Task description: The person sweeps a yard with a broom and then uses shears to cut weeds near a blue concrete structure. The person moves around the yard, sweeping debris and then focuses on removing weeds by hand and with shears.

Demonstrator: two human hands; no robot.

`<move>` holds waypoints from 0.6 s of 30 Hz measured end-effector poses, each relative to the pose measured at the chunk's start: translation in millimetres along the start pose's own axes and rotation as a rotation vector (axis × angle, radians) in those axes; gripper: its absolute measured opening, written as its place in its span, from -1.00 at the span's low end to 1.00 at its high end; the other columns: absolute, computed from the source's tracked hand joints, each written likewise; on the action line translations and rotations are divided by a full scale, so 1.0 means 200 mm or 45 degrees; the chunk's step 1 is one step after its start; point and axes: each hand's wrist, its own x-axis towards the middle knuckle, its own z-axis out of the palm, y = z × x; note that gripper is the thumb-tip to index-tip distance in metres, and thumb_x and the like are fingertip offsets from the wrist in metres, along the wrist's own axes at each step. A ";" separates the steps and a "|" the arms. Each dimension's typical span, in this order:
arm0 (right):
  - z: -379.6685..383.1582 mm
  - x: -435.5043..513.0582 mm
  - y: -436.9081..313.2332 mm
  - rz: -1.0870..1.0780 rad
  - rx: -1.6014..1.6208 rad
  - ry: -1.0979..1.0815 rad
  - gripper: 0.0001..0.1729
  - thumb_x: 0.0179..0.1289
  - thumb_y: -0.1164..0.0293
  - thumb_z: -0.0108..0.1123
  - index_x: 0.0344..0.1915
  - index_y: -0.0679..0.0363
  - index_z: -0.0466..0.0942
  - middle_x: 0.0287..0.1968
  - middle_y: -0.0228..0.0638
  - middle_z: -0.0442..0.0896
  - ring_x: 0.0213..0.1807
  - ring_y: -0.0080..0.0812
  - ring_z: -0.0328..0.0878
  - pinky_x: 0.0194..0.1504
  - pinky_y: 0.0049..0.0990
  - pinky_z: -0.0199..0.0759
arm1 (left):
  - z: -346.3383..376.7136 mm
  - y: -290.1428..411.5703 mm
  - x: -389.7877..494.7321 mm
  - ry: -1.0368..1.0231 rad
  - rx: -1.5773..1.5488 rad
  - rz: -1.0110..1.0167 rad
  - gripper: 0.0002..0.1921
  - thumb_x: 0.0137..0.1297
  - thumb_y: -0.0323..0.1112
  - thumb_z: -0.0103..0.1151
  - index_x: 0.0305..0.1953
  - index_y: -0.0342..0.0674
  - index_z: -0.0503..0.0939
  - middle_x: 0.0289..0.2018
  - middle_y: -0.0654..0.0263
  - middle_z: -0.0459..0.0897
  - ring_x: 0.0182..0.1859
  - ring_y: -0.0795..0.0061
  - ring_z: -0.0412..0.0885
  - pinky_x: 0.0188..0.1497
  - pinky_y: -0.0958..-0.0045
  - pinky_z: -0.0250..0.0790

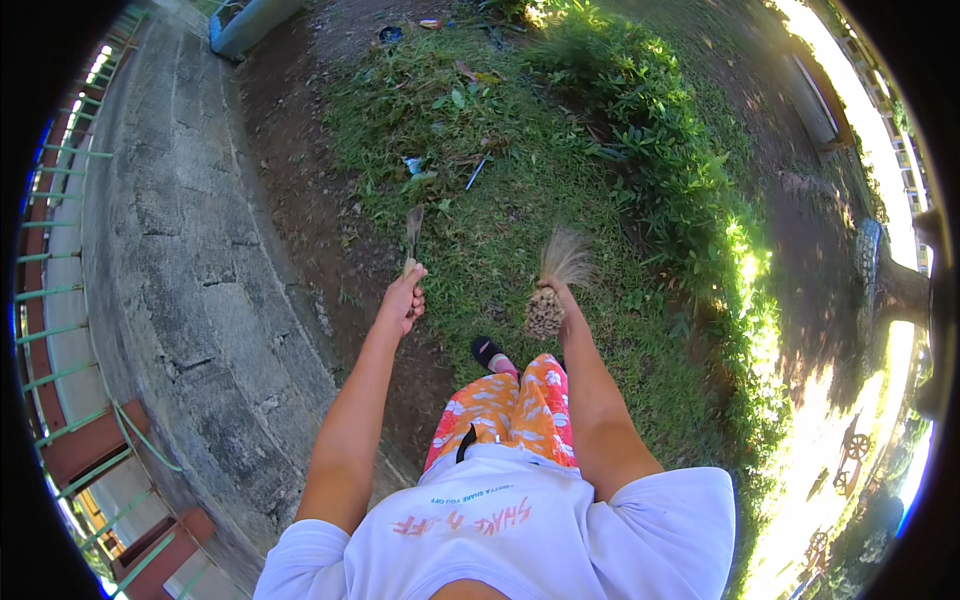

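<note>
My left hand point(406, 302) is closed around the handle of a bladed hand tool point(414, 229), its flat blade pointing away from me over the grass edge. In my right hand point(559, 294) is a stick broom point(544, 313), gripped near its bound bundle; the thick cut ends face me and the fine bristle tips fan out ahead. The two hands are well apart. Ahead of them lies a heap of cut grass and leaves point(457, 97), with a light blue wrapper point(412, 165) and a thin pale stick point(478, 171) at its near side.
A cracked concrete ledge point(217, 300) and green metal railing point(56, 225) run along the left. Leafy low shrubs point(660, 135) line the right. A blue-edged pale object point(251, 30) stands at the upper left. My shod foot point(487, 350) is on the grass.
</note>
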 end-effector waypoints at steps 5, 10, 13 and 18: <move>0.04 -0.02 0.00 0.009 0.094 -0.278 -0.80 0.16 0.33 0.15 -0.34 0.20 0.37 -0.58 -0.33 0.49 -0.63 -0.47 0.44 -0.56 -0.54 0.42 | 0.02 0.01 0.03 -0.010 0.024 -0.005 -0.71 0.32 -0.06 0.19 -0.11 -0.10 0.49 -0.59 0.54 0.24 -0.65 0.76 0.18 -0.67 0.65 0.05; -0.15 -0.47 0.05 -0.215 -0.009 -0.002 -0.67 0.16 0.32 0.20 -0.23 0.23 0.28 -0.55 -0.34 0.42 -0.57 -0.43 0.48 -0.52 -0.51 0.49 | 0.01 0.06 0.05 -0.020 0.026 0.016 -0.69 0.32 -0.04 0.17 -0.11 -0.11 0.49 -0.59 0.54 0.25 -0.64 0.76 0.20 -0.67 0.64 0.06; -0.15 -0.46 0.12 -0.214 0.011 0.248 -0.48 0.14 0.38 0.23 0.02 0.11 0.16 -0.49 -0.29 0.46 -0.53 -0.33 0.52 -0.48 -0.33 0.57 | 0.01 0.07 0.04 0.008 0.016 0.024 -0.70 0.33 -0.03 0.17 -0.11 -0.10 0.49 -0.59 0.54 0.25 -0.64 0.76 0.20 -0.67 0.64 0.06; 0.18 -0.01 0.14 0.144 0.143 -0.041 -0.76 0.11 0.25 0.21 -0.30 0.14 0.49 -0.54 -0.31 0.57 -0.54 -0.26 0.55 -0.37 -0.30 0.58 | 0.02 0.06 -0.01 0.063 0.012 0.024 -0.72 0.32 -0.04 0.17 -0.14 -0.07 0.49 -0.59 0.54 0.25 -0.65 0.76 0.19 -0.67 0.65 0.06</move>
